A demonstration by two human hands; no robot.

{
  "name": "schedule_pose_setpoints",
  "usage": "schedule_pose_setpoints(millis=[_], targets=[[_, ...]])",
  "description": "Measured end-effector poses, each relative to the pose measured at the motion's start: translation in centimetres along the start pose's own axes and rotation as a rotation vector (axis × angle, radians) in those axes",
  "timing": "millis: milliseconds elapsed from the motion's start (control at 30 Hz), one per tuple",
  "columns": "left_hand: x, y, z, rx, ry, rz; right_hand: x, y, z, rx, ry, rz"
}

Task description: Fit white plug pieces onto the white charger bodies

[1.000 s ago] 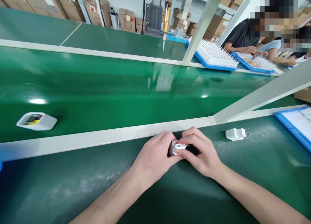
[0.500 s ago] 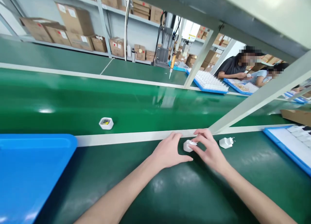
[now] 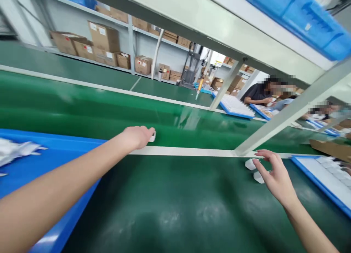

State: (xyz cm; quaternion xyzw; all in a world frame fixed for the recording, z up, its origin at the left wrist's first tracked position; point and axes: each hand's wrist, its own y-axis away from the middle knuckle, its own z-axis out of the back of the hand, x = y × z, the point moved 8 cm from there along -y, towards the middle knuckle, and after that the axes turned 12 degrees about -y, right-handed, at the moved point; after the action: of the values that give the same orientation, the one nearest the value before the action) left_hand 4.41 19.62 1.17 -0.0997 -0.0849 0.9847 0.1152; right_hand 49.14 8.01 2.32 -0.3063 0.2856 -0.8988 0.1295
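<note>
My left hand is stretched out over the green belt, its fingers closed at a small white charger housing. Most of the housing is hidden behind the fingers. On the right, my right hand is open, thumb and fingers apart, beside two white plug adapters. One white adapter lies near the pale rail, just left of the thumb. The other white adapter sits nearer to me, partly covered by the hand.
A blue tray with white pieces stands at the left under my forearm. Another blue-edged tray holds rows of white parts at the right. A slanting metal post rises between belt and shelf. Co-workers sit across the belt.
My left hand has moved left to the housing on the belt. My right hand has moved right and let go of its white adapter, which now lies beside the other one. The view has shifted.
</note>
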Motion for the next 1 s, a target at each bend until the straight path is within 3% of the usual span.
schedule_pose_setpoints(millis=[133,267,367,467,533,600,700,800,867,933,1000], targets=[[-1.5,1.2,-1.4,0.207,-0.185,0.032,7.1,-1.1,-7.7,0.180,-0.145,0.169],[-5.8,3.2,-0.9,0.276,-0.231,-0.021,12.7,0.1,-14.1,0.303,-0.380,0.349],[-10.0,7.6,-1.8,0.346,-0.196,-0.145,13.7,2.4,-16.6,0.367,-0.593,0.384],[-13.2,12.5,-3.7,0.445,-0.159,-0.264,14.4,5.4,-18.8,0.676,-0.670,0.426],[-14.2,14.8,-4.2,0.465,-0.148,-0.323,14.7,6.7,-19.4,0.839,-0.663,0.417],[-14.2,16.2,-3.5,0.467,-0.155,-0.387,14.9,7.2,-19.4,0.915,-0.662,0.403],[-10.8,17.0,-0.2,0.453,-0.204,-0.349,15.1,7.7,-19.4,0.995,-0.640,0.427],[-3.7,17.9,4.3,0.396,-0.403,-0.124,14.7,7.6,-19.2,0.946,-0.616,0.391],[1.4,19.4,6.3,0.433,-0.566,0.016,15.0,7.7,-19.2,0.913,-0.605,0.376],[5.4,21.5,6.9,0.527,-0.622,0.112,16.2,8.5,-19.3,0.934,-0.580,0.453],[7.5,23.3,6.2,0.634,-0.588,0.164,17.6,9.6,-19.4,0.976,-0.554,0.580]])
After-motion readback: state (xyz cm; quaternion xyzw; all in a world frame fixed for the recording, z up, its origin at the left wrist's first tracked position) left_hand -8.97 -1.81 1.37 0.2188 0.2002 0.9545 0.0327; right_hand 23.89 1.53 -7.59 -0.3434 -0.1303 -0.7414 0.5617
